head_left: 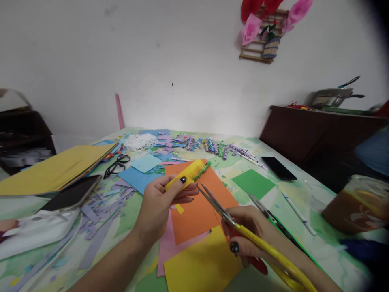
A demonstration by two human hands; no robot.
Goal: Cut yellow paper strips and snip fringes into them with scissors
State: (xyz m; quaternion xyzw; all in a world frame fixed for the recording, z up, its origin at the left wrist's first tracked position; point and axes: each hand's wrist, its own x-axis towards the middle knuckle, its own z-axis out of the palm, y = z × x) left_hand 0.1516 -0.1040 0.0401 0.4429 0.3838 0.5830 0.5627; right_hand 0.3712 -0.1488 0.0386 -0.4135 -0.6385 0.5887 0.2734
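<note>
My left hand [161, 200] pinches a strip of yellow paper [187, 175] with fringe cuts along one edge and a green roll at its far end. My right hand [247, 233] grips yellow-handled scissors [231, 221]; the blades are parted and point at the strip's lower edge, just short of it. Both hands hover over an orange sheet [197, 202]. A small yellow scrap [179, 208] lies on the orange sheet under my left hand. A yellow sheet [202, 263] and a pink sheet [165, 249] lie beneath, near the table's front edge.
A second pair of scissors [267, 213], a green square [253, 183], a black phone [278, 168] and a white stick [299, 213] lie to the right. Glasses [117, 164], blue sheets, purple scraps, a tablet [71, 194] and a stack of coloured card lie left. Rolled paper pieces line the far edge. A jar [358, 202] stands right.
</note>
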